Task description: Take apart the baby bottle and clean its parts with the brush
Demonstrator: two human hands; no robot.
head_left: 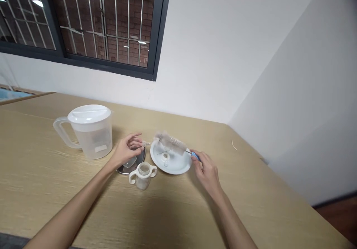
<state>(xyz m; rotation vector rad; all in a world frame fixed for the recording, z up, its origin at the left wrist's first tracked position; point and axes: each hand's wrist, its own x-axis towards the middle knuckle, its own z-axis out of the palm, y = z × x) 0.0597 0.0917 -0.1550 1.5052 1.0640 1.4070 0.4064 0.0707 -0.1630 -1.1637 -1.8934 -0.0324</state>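
Note:
My right hand is closed round the blue handle of a bottle brush. The brush's pale bristle head reaches left over a white plate. On that plate lie small clear parts, too small to name. My left hand hovers above a dark metal tray, fingers curled, with a small clear ribbed piece at the fingertips. Below it, a clear cap-like piece rests on the tray. In front stands an uncapped baby bottle with two cream handles.
A lidded translucent pitcher, partly filled, stands left of my left hand. A thin, pale curved strip lies on the wooden table to the right. Behind the table are a white wall and a barred window.

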